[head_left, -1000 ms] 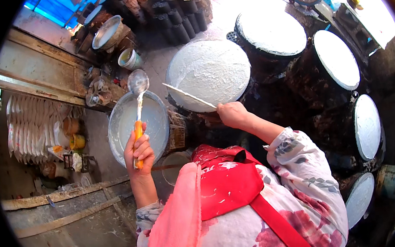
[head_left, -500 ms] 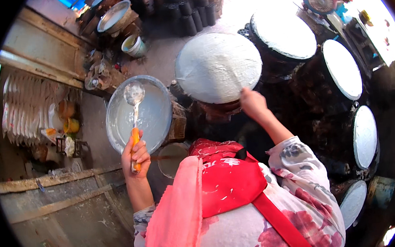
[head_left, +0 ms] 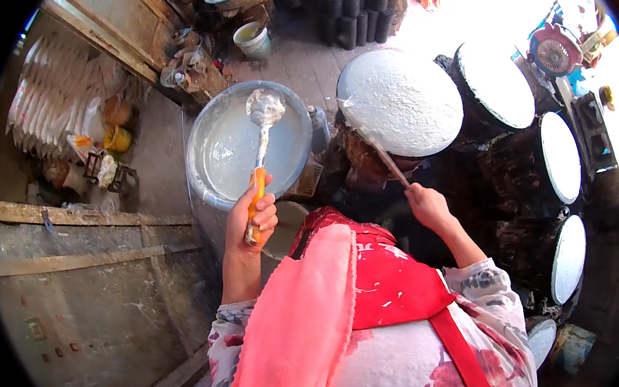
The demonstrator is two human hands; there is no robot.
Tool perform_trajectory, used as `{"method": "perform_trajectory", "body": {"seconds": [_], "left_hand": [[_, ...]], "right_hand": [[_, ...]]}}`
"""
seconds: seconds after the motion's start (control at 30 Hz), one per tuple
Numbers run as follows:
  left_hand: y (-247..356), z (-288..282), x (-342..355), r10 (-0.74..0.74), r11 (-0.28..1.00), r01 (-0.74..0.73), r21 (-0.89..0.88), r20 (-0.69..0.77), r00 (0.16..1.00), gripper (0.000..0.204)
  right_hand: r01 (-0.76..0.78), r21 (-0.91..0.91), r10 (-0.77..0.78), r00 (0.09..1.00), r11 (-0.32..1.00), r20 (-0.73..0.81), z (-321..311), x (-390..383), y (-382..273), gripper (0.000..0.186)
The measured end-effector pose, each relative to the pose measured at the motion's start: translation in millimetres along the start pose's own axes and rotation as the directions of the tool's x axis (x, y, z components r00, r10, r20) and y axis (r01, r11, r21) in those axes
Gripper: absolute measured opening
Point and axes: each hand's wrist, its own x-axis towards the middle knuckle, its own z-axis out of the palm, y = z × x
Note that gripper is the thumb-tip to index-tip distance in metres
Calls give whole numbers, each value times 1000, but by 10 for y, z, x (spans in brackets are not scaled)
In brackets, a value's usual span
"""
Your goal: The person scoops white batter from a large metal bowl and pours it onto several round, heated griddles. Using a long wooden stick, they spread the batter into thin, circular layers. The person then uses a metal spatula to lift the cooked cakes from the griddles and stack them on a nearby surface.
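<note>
My left hand (head_left: 251,216) is closed round the orange handle of a ladle (head_left: 265,110), whose bowl is smeared with white paste. Below that bowl stands a wide metal basin (head_left: 207,178) with white batter in it. To the right, a round griddle (head_left: 398,103) carries a rough, white layer over its whole top. My right hand (head_left: 428,204) grips the end of a thin wooden stick (head_left: 388,162). The stick slants up to the left, and its far end reaches the griddle's near-left edge; whether it goes under the white layer cannot be seen.
More round white-topped griddles (head_left: 496,86) on dark stoves curve round my right side. Black cylindrical briquettes (head_left: 357,15) are stacked at the back, near a white bucket (head_left: 252,41). A pink fan (head_left: 555,50) stands far right. A low wooden-edged panel (head_left: 98,283) lies left.
The stick now shows between my right hand and the griddle; that hand has drawn back from the griddle's near edge. My left hand still holds the ladle above the basin. The view has shifted.
</note>
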Motion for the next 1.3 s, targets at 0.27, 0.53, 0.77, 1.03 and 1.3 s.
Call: {"method": "perform_trajectory", "body": {"seconds": [0.27,0.53,0.77,1.03,1.3], "left_hand": [[228,-644,-106,-164,920,180,-348,74,984,33],[110,-1509,69,-165,970,122,-212,-200,966,25],[-170,-2170,641,-148,939,70,-337,-210,966,27],[-614,-2613,701,-108,993,74,-88,-497,861,34],[-420,-2248,26,380,854,40,518,-675,633,30]], "right_hand": [[-44,106,43,999,993,6,-24,-163,-571,30],[-116,204,88,986,972,144,721,34,-1197,37],[-156,202,111,970,967,216,1369,691,-1721,43],[-167,256,81,945,952,316,2054,1025,-2030,44],[-130,440,-60,918,889,393,2546,1003,-1874,57]]}}
